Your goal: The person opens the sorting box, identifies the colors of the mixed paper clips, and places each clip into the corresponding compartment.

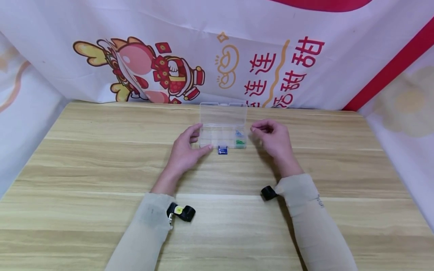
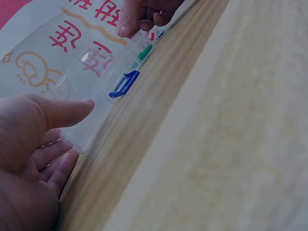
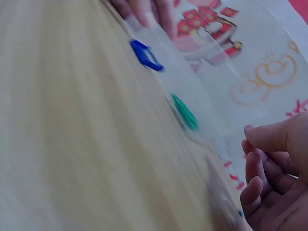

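Observation:
A clear plastic compartment box [image 1: 217,142] lies on the wooden table with its see-through lid [image 1: 223,114] raised at the back. A blue latch [image 1: 222,150] sticks out at its front edge. Small green pieces [image 1: 240,142] fill the front right compartment, and light blue pieces [image 1: 239,132] lie in the one behind. My left hand [image 1: 187,147] grips the box's left end, thumb at the front corner and fingers along the side. Just off the right end, my right hand [image 1: 271,136] hovers with loosely bent fingers, thumb near the index fingertip and nothing visible between them.
A printed white cloth [image 1: 190,22] hangs along the table's back edge, close behind the lid. Bare wood of the table [image 1: 101,158] stretches to both sides and in front. Black wrist cameras [image 1: 188,213] sit on both forearms.

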Demonstrator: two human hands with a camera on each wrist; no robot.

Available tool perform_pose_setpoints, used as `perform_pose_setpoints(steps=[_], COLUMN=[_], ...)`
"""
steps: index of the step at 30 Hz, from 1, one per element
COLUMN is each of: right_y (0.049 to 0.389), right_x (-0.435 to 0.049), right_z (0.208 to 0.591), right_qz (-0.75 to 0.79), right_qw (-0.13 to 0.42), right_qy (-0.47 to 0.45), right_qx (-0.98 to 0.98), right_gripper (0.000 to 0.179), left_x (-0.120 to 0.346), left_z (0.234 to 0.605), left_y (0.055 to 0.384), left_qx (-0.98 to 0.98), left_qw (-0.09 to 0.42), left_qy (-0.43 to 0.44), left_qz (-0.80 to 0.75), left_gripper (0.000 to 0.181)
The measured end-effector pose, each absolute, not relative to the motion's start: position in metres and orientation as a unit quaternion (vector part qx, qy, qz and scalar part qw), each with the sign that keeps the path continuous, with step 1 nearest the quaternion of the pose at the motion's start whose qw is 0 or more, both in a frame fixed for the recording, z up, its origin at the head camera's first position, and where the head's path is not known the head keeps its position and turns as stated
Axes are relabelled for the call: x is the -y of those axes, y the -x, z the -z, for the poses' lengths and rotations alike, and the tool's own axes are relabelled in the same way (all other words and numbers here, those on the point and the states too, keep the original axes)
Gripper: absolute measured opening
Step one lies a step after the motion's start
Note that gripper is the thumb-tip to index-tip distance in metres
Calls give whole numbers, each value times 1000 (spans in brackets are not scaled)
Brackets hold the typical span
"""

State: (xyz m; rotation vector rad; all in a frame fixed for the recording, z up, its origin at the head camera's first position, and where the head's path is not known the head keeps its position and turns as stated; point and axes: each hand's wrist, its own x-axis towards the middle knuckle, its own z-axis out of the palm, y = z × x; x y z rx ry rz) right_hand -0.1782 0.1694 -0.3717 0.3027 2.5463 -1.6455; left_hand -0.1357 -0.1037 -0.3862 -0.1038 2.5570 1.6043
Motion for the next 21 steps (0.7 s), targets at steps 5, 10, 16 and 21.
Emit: perform_pose_setpoints(steps=[5, 10, 16, 21], right_y=[180, 181, 181, 181], right_x=[-202, -231, -233, -224], right_z=[373, 376, 377, 379], right_qz=[576, 612, 587, 535], right_qw=[13, -25, -13, -11], right_qy=[-129, -175, -173, -156], right_qx=[-807, -771, -791, -830], right_gripper=[23, 23, 27, 26], left_x=[104, 104, 105, 104], left_z=[386, 387, 388, 388], left_y=[136, 136, 135, 136], left_qx=[-844, -843, -845, -846], left_qw=[61, 59, 56, 57], left_qy=[34, 34, 34, 35], left_qz=[-532, -534, -531, -529], left_gripper=[81, 81, 81, 81])
